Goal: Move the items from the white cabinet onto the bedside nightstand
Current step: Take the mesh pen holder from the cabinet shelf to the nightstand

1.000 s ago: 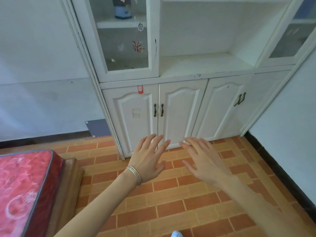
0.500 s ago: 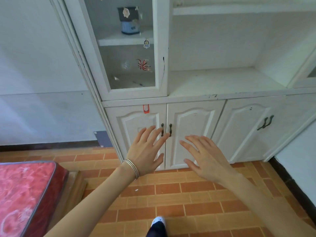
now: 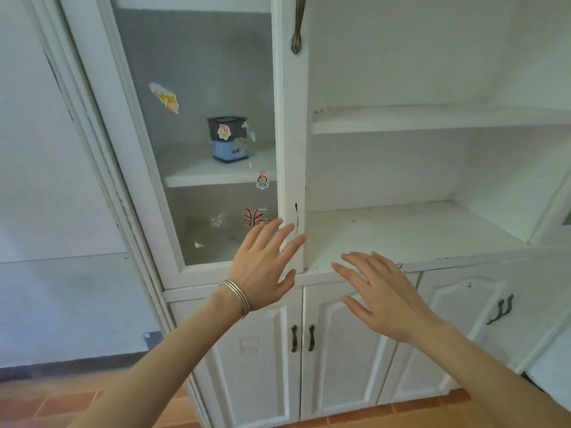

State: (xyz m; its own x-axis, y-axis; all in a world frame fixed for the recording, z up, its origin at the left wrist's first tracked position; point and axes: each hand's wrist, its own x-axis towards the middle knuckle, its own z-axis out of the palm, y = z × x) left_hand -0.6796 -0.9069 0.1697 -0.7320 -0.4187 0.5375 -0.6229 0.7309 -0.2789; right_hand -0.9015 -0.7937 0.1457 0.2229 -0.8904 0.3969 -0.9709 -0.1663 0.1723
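The white cabinet [image 3: 290, 149] fills the view. Behind its closed glass door [image 3: 197, 72], on the middle shelf, stands a small item [image 3: 230, 140] with a dark top and a light blue base. My left hand [image 3: 262, 267], with silver bangles at the wrist, is raised in front of the door's lower right corner, fingers spread, holding nothing. My right hand [image 3: 380, 291] hovers before the front edge of the open middle shelf [image 3: 401, 230], fingers apart and empty. The nightstand is out of view.
Stickers dot the glass door. A dark door handle [image 3: 298, 23] hangs on the door's right stile at the top. Lower doors with paired handles [image 3: 302, 338] are closed. An upper open shelf [image 3: 432, 118] is bare. Brick-pattern floor [image 3: 46, 403] lies below.
The view has tilted up and closed in on the cabinet; the bed has left the frame. Both hands rose from before the lower doors to shelf height, still spread and empty.
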